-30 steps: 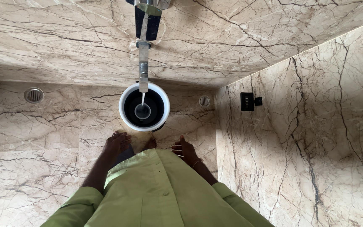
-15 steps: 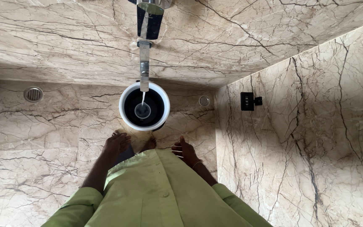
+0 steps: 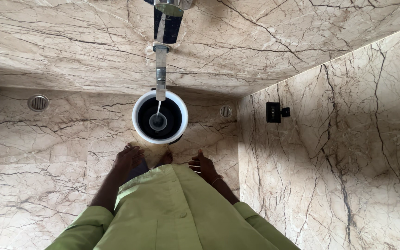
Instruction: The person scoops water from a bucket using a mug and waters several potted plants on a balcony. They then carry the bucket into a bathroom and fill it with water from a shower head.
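I look straight down at a white bucket [image 3: 159, 137] with a dark inside, standing on the marble floor below a chrome tap [image 3: 161, 76]. A thin stream of water falls from the tap into the bucket. My left hand [image 3: 128, 159] hangs in front of my green shirt, just short of the bucket, with loose fingers and nothing in it. My right hand [image 3: 203, 165] hangs on the other side, fingers slightly spread, also holding nothing. Neither hand touches the bucket. A toe of my foot [image 3: 165, 159] shows between them.
Marble walls close the space ahead and on the right. A round floor drain [image 3: 38, 103] lies at the far left and a smaller one [image 3: 226, 111] beside the bucket. A black fitting [image 3: 274, 112] sticks out of the right wall.
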